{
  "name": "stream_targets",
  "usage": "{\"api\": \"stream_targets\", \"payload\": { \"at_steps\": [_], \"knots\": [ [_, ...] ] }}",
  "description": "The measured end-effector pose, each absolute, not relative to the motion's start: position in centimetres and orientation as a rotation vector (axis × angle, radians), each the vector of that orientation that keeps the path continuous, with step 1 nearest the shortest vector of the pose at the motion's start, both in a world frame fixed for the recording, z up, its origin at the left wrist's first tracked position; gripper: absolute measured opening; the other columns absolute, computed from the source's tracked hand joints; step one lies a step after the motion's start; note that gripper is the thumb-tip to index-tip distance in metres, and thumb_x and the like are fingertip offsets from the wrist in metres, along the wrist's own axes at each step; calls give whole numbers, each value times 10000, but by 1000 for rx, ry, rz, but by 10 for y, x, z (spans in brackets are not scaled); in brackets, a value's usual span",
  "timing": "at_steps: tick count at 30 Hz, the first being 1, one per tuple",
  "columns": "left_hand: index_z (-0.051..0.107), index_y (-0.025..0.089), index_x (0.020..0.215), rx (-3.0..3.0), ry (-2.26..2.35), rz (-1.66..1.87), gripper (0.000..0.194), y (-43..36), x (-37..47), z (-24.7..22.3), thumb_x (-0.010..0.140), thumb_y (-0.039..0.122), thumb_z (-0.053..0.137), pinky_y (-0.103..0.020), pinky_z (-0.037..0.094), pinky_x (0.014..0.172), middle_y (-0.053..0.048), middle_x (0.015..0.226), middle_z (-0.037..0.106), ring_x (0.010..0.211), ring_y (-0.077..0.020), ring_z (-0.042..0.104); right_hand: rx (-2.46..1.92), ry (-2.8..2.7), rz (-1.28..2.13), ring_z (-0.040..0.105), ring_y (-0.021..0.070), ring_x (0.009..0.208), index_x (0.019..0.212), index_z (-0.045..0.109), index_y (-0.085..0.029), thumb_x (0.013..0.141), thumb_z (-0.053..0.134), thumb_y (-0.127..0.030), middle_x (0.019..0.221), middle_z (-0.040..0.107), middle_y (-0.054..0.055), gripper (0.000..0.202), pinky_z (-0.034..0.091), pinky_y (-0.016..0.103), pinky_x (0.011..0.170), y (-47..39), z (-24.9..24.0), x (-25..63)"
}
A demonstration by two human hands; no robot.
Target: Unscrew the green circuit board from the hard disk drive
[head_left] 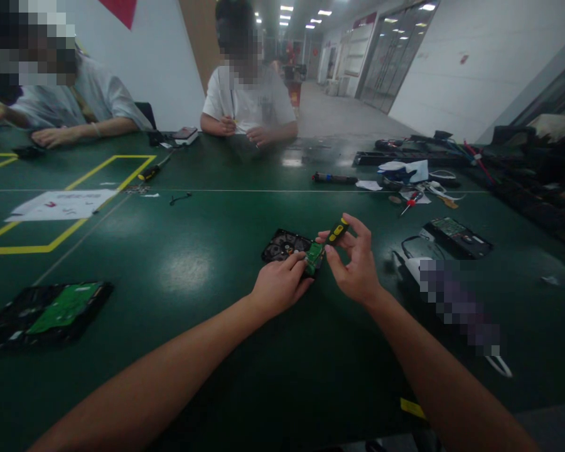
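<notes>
A black hard drive [285, 245] with a green circuit board [314, 256] at its near right end lies on the dark green table. My left hand [282, 282] is closed on the drive's near side, its fingers resting by the board. In my right hand [355, 267] is a black and yellow screwdriver [337, 231], tilted, with the handle up and to the right. Its shaft points down toward the board; whether the tip touches a screw is too small to tell.
At left lies another hard drive [51, 314] with a green board; at right a third drive [456, 237]. A partly blurred pouch-like item [456, 301] sits near my right forearm. Another screwdriver [154, 169], papers [63, 205] and cables lie farther off. Two people sit across the table.
</notes>
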State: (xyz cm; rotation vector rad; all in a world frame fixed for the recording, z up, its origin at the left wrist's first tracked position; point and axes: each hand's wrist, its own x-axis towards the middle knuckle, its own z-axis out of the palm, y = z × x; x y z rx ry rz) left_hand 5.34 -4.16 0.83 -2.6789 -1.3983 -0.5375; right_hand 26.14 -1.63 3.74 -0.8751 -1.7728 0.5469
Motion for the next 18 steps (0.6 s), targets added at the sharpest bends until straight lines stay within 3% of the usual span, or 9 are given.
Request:
{"api": "stream_targets", "payload": {
  "at_steps": [10,18],
  "knots": [
    [643,150,1272,-2672,-1392,-550,371,-41,53,9,1049,437,568,-404,621,801,-140,1449,636,975,-263,755,-821,-1803,643,753,255,1092,1593,242,-393,996,615,-211,1203,721,62,727,638,554,1031,-13,35,262],
    [648,143,1256,-2667,-1377,-560,365,-41,53,8,1050,432,563,-413,624,806,-124,1458,635,981,-271,755,-821,-1795,653,728,262,1131,1592,236,-404,995,607,-215,1232,675,69,728,646,539,1022,-11,33,263]
  ]
}}
